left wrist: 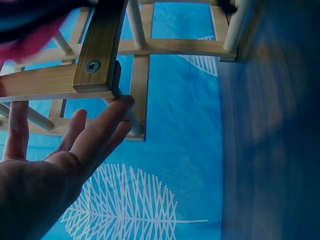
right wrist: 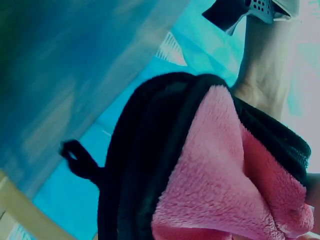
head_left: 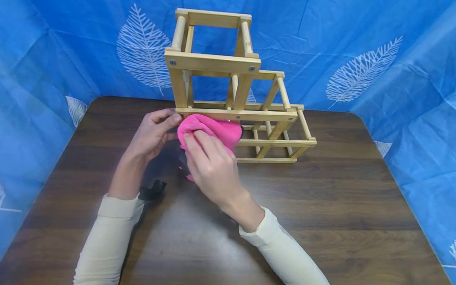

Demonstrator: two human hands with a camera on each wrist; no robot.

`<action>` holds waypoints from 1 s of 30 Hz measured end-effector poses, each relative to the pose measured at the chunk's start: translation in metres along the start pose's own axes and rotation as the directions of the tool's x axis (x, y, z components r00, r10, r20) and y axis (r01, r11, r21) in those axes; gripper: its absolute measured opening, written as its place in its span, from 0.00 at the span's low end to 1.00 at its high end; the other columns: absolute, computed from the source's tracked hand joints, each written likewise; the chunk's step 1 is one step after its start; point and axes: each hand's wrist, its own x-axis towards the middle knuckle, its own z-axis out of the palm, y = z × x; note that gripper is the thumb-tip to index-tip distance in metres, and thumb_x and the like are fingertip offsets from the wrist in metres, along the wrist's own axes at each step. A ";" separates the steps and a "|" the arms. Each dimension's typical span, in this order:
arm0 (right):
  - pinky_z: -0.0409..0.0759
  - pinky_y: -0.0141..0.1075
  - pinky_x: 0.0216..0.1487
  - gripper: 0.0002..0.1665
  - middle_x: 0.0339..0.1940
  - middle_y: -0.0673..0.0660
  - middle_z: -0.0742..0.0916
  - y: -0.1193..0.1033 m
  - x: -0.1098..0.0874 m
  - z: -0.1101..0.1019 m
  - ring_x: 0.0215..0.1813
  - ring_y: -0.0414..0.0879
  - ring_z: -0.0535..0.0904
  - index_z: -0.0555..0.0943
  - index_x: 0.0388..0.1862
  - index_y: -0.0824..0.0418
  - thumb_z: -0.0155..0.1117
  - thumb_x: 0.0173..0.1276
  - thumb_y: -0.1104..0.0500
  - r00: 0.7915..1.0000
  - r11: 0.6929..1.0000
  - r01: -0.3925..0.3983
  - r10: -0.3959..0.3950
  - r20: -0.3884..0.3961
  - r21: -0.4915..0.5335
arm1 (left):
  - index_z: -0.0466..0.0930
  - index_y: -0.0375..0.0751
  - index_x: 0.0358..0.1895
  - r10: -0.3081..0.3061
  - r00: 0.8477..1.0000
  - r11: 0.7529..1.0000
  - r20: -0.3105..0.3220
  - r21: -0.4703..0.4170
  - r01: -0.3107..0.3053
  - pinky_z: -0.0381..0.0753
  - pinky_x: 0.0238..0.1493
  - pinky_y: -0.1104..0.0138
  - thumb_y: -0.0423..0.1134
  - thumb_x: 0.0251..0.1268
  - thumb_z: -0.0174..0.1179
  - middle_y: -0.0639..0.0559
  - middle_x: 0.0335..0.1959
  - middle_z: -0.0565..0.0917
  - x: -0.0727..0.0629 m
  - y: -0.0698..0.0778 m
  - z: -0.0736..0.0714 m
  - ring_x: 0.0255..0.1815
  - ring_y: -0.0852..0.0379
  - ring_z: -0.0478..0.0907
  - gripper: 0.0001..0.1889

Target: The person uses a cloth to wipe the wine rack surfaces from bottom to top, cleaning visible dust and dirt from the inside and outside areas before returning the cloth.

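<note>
A stepped wooden rack (head_left: 213,62) of flat slats and round dowels stands at the back of the table. My left hand (head_left: 151,132) holds its left end at the middle level, with thumb and fingers about the corner. In the left wrist view, the fingers of that hand (left wrist: 85,145) reach a dowel beside the screwed corner. My right hand (head_left: 213,168) grips a bunched pink cloth (head_left: 222,132) against the rack's left front, just below the middle rail. The plush cloth (right wrist: 210,175) has black edging and a small black loop in the right wrist view, and it hides part of the rack.
The rack stands on a dark brown wooden table (head_left: 338,206). Behind and at both sides hangs a blue curtain (head_left: 303,35) with white leaf prints. A black strap (head_left: 153,190) shows by the left wrist.
</note>
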 end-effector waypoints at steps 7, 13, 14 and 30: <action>0.76 0.34 0.59 0.18 0.52 0.60 0.83 -0.007 0.006 0.011 0.50 0.52 0.81 0.82 0.55 0.64 0.62 0.68 0.61 0.998 0.994 0.008 -0.001 0.064 -0.108 | 0.87 0.47 0.44 0.036 0.999 0.999 0.012 -0.009 -0.036 0.83 0.40 0.69 0.37 0.74 0.54 0.45 0.47 0.81 -0.001 -0.001 0.000 0.46 0.51 0.79 0.10; 0.84 0.36 0.35 0.17 0.50 0.56 0.83 -0.006 -0.001 0.018 0.45 0.50 0.82 0.81 0.55 0.61 0.59 0.68 0.62 0.983 0.989 -0.016 0.043 0.178 -0.147 | 0.85 0.44 0.51 0.072 0.997 0.997 0.025 -0.010 -0.072 0.83 0.42 0.68 0.36 0.73 0.54 0.45 0.49 0.81 -0.001 -0.002 0.001 0.48 0.50 0.80 0.12; 0.83 0.36 0.31 0.17 0.49 0.56 0.82 -0.006 -0.003 0.018 0.44 0.50 0.81 0.81 0.55 0.60 0.58 0.68 0.62 0.979 0.988 -0.019 0.048 0.197 -0.150 | 0.85 0.43 0.53 0.071 0.997 0.997 0.027 -0.009 -0.070 0.83 0.42 0.68 0.36 0.73 0.55 0.45 0.51 0.81 -0.001 -0.003 0.001 0.50 0.50 0.79 0.12; 0.81 0.37 0.28 0.16 0.47 0.57 0.83 0.011 -0.028 -0.012 0.38 0.51 0.81 0.82 0.51 0.62 0.57 0.65 0.66 0.956 0.973 -0.049 0.111 0.270 -0.225 | 0.71 0.41 0.39 -0.012 0.998 0.999 0.055 0.042 0.010 0.59 0.66 0.36 0.43 0.76 0.52 0.43 0.59 0.71 0.000 0.001 0.006 0.67 0.39 0.64 0.09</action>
